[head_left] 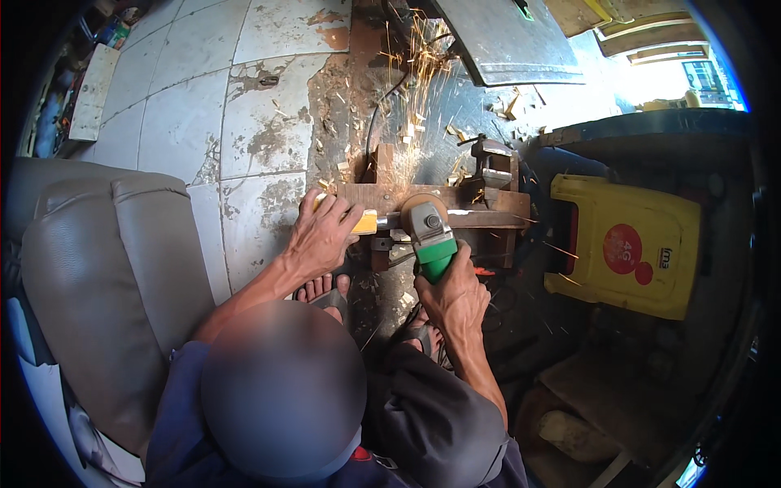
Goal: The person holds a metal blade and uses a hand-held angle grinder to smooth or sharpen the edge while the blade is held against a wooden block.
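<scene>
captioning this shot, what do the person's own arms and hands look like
The left hand and right hand are ungloved, the forearms bare and lean, with raised veins on the right. No watch or ring shows. A dark blue sleeve covers the upper left arm.

Left hand (321, 232), right hand (455, 299): both bare. Navy sleeve (184, 376), left. Dark trousers (443, 407), right leg. Dark open-toed sandals (331, 301). Round blur hides part of body.
</scene>
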A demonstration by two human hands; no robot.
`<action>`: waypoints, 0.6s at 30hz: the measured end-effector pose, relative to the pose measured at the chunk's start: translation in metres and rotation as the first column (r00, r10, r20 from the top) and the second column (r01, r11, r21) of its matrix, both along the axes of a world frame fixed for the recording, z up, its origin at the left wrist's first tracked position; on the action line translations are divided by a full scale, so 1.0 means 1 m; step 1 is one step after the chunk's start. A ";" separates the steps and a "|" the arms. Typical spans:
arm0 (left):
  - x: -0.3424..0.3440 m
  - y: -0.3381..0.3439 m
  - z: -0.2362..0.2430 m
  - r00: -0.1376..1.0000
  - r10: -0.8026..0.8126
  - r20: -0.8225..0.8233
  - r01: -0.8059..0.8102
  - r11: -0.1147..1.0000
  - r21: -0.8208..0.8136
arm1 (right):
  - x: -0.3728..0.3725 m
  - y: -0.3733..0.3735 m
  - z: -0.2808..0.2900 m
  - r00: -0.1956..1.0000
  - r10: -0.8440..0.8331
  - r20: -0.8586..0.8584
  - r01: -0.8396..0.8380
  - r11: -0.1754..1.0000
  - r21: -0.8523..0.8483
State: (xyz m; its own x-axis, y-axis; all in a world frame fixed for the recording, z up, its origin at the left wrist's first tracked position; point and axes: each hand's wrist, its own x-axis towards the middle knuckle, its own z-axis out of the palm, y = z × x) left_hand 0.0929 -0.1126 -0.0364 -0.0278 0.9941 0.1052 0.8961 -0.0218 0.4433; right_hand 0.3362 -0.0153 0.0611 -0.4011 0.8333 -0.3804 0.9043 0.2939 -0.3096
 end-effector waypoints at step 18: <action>-0.001 -0.001 0.002 1.000 0.009 -0.008 -0.009 1.000 0.023 | -0.007 -0.001 0.000 1.000 -0.024 -0.001 0.024 0.999 -0.021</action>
